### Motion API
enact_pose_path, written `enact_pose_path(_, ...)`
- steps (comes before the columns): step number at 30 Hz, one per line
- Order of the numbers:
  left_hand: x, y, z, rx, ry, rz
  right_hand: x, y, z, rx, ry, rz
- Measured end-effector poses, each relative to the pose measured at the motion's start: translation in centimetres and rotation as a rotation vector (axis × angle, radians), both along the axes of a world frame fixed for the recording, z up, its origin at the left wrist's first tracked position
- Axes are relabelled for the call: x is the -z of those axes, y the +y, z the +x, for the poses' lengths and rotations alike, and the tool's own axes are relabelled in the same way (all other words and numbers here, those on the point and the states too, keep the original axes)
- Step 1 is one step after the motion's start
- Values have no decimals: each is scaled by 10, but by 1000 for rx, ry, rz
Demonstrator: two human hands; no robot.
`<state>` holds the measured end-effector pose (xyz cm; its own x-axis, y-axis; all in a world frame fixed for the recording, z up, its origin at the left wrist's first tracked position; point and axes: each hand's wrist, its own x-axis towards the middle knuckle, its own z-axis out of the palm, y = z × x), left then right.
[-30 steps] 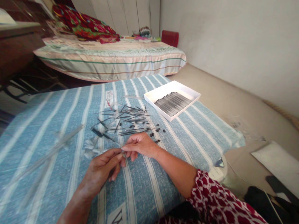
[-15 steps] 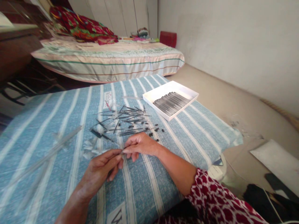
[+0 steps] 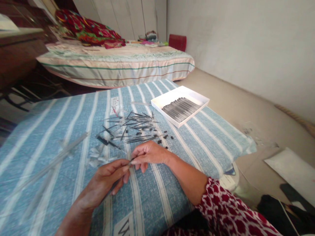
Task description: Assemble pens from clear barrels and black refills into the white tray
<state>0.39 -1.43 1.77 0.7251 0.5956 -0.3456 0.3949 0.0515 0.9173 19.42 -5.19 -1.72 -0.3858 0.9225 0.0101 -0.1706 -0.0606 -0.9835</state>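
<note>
My left hand (image 3: 110, 177) and my right hand (image 3: 149, 153) meet over the near middle of the cloth-covered table, fingertips almost touching. Between them is a slim dark pen (image 3: 131, 162), mostly hidden by the fingers. Both hands are closed in a pinch on it. Just beyond my hands lie several thin black pen refills (image 3: 139, 123) in a loose heap. Small black plugs (image 3: 159, 141) are scattered by my right hand. Past them, a white box (image 3: 178, 124) holds a row of pens with clear barrels (image 3: 180, 108).
Long clear tubes (image 3: 55, 160) lie across the left side of the striped blue cloth (image 3: 81, 108). Crumpled clear pieces (image 3: 95, 155) sit beyond my left hand. A bed (image 3: 118, 70) stands behind the table. A white sheet-like item (image 3: 292, 173) is on the floor at right.
The view has shifted slightly. My hands keep their pinch at nearly the same spot, with the left fingers slightly turned. The box and loose parts stay where they were.
</note>
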Motion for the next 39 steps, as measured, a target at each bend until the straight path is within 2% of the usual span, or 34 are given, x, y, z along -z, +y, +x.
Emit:
enact_pose_path(7,0,1,0,97,71,84,-6,-4,3,-66,-135,9)
enact_pose_path(12,2,0,2,88,72,118,-10,-5,3,-55,-253,-10)
enact_pose_path(22,4,-3,5,53,48,163,-17,-12,5,-21,-363,57)
enact_pose_path(27,5,-5,9,17,20,345,-16,-14,4,40,-372,58)
enact_pose_path(34,11,-9,9,-53,42,784,-19,-17,0,146,-269,-91)
enact_pose_path(36,9,-10,9,-38,78,846,-19,-17,-2,157,-264,-126)
enact_pose_path(39,7,-11,11,-65,117,829,-19,-19,-5,172,-285,-141)
